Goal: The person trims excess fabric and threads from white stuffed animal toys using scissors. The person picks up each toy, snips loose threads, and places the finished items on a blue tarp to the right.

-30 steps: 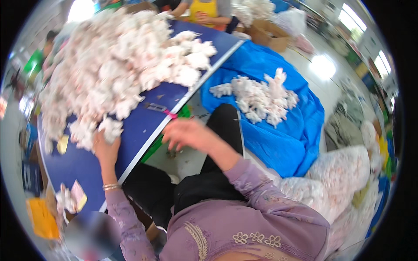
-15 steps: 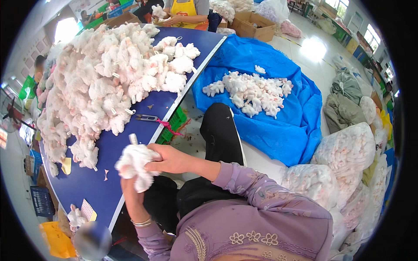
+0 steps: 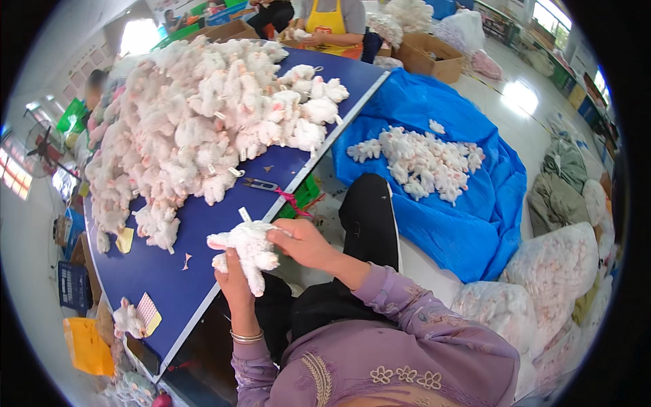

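Observation:
Between my hands, over the table's near edge, is a small white plush toy with pink-lined ears and a white loop or tag sticking up. My left hand grips it from below, fingers wrapped at its underside. On its right side, my right hand pinches the plush with thumb and fingers. A big heap of similar white plush toys covers the far part of the blue table. Thread snips tied with a pink ribbon lie by the table edge beyond my hands.
Right of the table, a blue sheet on the floor holds a pile of small white plush pieces. Clear bags of plush stand at the right. A single plush toy and a sticker sheet lie near left. Another person works across the table.
The plush toy has turned in my hands, so its ears and limbs now show. My right hand has shifted to its right side. The whole view has swung, moving the scene rightward.

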